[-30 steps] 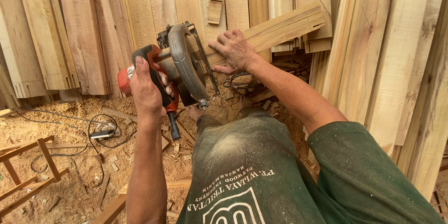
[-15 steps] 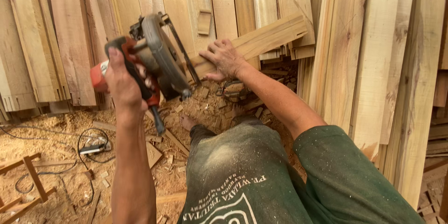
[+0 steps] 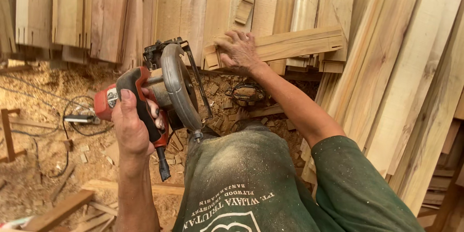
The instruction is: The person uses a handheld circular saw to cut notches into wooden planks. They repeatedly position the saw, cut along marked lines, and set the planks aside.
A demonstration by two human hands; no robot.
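the circular saw [image 3: 164, 92] sits left of the stacked boards [image 3: 290, 46], above the sawdust floor [image 3: 43, 154].

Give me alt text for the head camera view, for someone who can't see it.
A person's left hand grips a red circular saw while the right hand presses on a wooden plank. Upright boards stand behind, above a sawdust-covered floor.

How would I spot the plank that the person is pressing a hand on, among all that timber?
Start at the wall of upright boards at the back. In front of it, right of the red circular saw in the left hand, lies a small stack of pale planks. The right hand rests on its top plank; it lies crosswise, unlike its neighbours.
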